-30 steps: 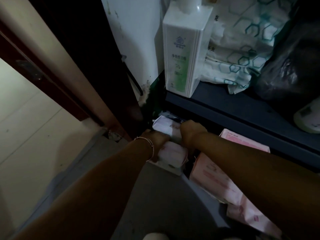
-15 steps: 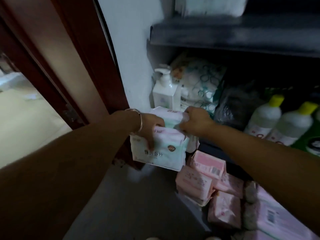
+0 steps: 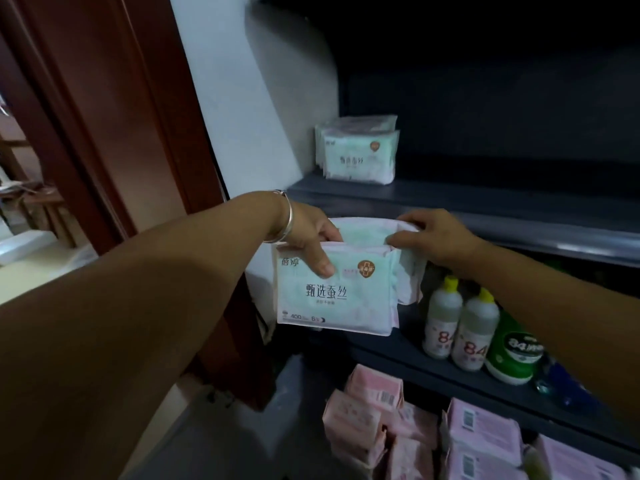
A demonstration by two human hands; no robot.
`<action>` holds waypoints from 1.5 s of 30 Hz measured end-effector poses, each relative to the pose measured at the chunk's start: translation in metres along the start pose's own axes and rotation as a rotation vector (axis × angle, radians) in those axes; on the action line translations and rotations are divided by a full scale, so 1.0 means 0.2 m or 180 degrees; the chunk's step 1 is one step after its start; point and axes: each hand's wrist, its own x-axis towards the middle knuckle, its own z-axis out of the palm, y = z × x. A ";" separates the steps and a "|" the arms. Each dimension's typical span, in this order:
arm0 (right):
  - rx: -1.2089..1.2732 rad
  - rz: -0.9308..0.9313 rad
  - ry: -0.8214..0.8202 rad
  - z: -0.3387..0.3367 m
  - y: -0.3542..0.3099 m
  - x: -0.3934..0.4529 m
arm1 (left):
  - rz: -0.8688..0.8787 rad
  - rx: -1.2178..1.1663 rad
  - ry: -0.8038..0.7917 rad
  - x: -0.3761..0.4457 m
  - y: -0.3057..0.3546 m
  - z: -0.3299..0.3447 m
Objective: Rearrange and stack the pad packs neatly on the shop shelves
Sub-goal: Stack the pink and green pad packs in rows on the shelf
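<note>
A bundle of mint-green pad packs [image 3: 334,292] is held upright between both hands in front of the dark shop shelves. The left hand's [image 3: 310,237] grip is closed on the bundle's upper left corner, with the thumb [image 3: 320,259] pressed flat down the printed front face and the other fingers hidden behind the packs. The right hand's [image 3: 433,235] grip is closed over the upper right edge, with the fingers curled across the tops of the rear packs. How many packs are in the bundle cannot be told; several white and pink edges are seen behind the front one. A silver bangle [image 3: 285,216] is worn on the left wrist.

The bundle is held just below and in front of the edge of the upper shelf [image 3: 450,199], without touching it. On that shelf, above the bundle and slightly to the right, a short row of matching green packs [image 3: 358,155] is stood upright against the white wall [image 3: 242,116]. Right of the bundle, on the next shelf down, two white bottles with yellow caps [image 3: 459,327] are stood side by side, with a green bottle [image 3: 514,348] just beside them. Below the bundle, pink pad packs [image 3: 374,414] are piled loosely on the lowest level. Left of the bundle, a dark red-brown door frame [image 3: 114,116] is seen.
</note>
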 end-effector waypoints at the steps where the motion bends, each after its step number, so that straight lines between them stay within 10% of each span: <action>1: 0.0009 -0.0028 0.0059 -0.04 -0.03 -0.01 | 0.0037 -0.0025 0.0022 -0.03 0.03 -0.03; 39: -0.0601 -0.0902 0.1717 -0.46 -0.37 0.72 | 0.0175 0.2002 0.2208 0.54 0.05 -0.80; 45: -0.0225 -0.0774 0.1676 -0.46 -0.30 0.84 | 0.0382 0.1096 0.2030 0.68 -0.01 -0.78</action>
